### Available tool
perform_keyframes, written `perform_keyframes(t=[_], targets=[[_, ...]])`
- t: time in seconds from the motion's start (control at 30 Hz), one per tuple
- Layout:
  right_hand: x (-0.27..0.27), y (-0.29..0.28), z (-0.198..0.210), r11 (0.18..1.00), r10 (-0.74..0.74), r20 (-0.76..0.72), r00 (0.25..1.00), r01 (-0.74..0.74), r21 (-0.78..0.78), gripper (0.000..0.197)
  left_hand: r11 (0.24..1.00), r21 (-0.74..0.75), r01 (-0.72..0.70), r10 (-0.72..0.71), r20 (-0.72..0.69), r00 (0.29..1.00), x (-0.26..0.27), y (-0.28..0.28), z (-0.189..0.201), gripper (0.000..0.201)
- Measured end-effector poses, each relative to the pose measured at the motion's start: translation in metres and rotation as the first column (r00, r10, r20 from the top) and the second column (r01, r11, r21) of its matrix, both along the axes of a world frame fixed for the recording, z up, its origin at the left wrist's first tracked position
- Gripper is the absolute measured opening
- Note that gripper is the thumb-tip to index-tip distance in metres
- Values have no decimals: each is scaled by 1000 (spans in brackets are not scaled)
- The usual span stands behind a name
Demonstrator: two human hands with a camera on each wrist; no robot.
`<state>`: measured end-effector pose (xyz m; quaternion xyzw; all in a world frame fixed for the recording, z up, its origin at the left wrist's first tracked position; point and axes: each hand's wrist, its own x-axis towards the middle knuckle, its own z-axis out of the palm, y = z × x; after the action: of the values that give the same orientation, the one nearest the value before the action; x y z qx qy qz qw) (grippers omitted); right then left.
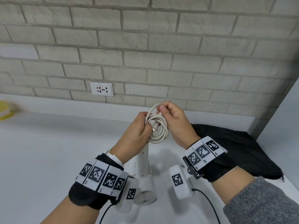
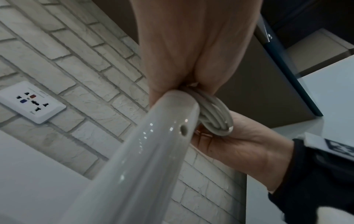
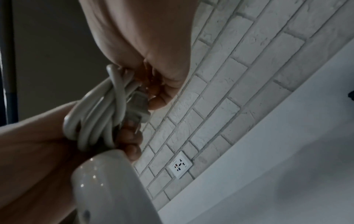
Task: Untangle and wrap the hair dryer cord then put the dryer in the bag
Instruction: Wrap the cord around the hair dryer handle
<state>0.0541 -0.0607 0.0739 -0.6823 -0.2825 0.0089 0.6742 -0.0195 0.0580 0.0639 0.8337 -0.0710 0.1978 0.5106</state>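
Note:
The white hair dryer [image 1: 144, 172] hangs below my hands, handle up and its round grille [image 1: 144, 197] low near the counter. Its white cord [image 1: 159, 128] is coiled in several loops at the top of the handle [image 2: 134, 159]. My left hand [image 1: 137, 128] grips the coil [image 3: 91, 121] and the handle end from the left. My right hand [image 1: 173, 120] pinches a strand of the cord at the coil's top. The plug [image 3: 137, 106] lies inside the loops, between both hands. The black bag [image 1: 239, 151] lies flat on the counter at the right, behind my right wrist.
A white counter [image 1: 48, 151] runs below a pale brick wall with a wall socket [image 1: 101, 89]. A yellow object [image 1: 4, 109] sits at the far left edge. A white panel [image 1: 283, 118] closes off the right side.

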Motion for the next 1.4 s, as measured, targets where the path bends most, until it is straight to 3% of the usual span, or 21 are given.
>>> perform_keyframes(t=[0.27, 0.47, 0.6, 0.73, 1.03, 1.17, 1.27, 1.4], targets=[[-7, 2, -7, 993, -113, 63, 992, 110, 42, 17, 999, 26, 27, -23, -169, 985, -1, 3, 10, 19], [-7, -1, -7, 998, -51, -51, 997, 52, 19, 20, 974, -144, 174, -211, -303, 929, -8, 11, 11, 38], [-6, -5, -1, 998, 42, -136, 990, -47, -33, 19, 943, -292, 158, -246, -293, 924, -8, 7, 14, 46], [-8, -9, -3, 988, 146, -340, 929, -152, 9, 21, 977, -173, 127, -172, -275, 946, -11, -1, 18, 54], [-1, -26, 5, 986, 156, -480, 863, -162, 30, 18, 981, -128, 143, -175, -289, 941, -7, -12, 18, 48], [0, -27, 9, 987, 156, -551, 820, -153, 51, 18, 989, 12, 148, -141, -254, 957, -3, -19, 16, 49], [-5, -28, 5, 976, 204, -619, 758, -205, 70, 21, 976, 109, 188, -153, -271, 951, -6, -16, 14, 61], [-8, -29, 5, 961, 271, -616, 739, -246, 128, 30, 987, 49, 151, -133, -254, 958, -3, -10, 12, 62]])
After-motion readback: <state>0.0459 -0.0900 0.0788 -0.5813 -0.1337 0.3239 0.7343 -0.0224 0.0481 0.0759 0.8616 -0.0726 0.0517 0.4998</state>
